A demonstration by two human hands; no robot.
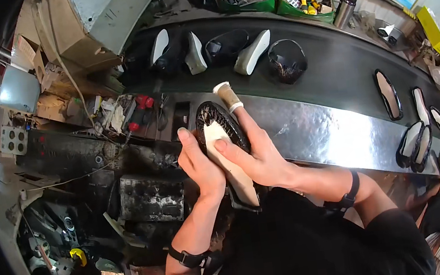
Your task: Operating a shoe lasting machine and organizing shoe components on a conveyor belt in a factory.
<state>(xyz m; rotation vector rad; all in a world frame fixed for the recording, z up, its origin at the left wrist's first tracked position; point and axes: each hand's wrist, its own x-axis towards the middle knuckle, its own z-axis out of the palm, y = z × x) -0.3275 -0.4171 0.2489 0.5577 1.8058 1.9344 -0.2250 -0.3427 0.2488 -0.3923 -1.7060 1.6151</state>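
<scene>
Between my two hands is a black shoe upper [221, 128], bottom face toward me. Its toe points away from me and the heel end toward my body. The black edge is gathered in glossy wrinkles around the toe. A pale insole [238, 178] runs down the middle. My left hand [200, 165] grips the left side, thumb up along the edge and fingers mostly hidden. From the right, my right hand [258, 152] wraps the shoe, its thumb pressing on the insole. Tan wrapping with white bands [228, 97] covers a finger of my right hand, stretched past the toe.
Ahead, a dark conveyor belt [335, 86] carries several white-soled shoes [253, 52] and black uppers [288, 62]. More lasted uppers [414, 145] lie at the right. A metal ledge [308, 128] borders the belt. Green bins [305, 6] and a flask [345, 9] stand behind. Dark machinery [153, 198] is left.
</scene>
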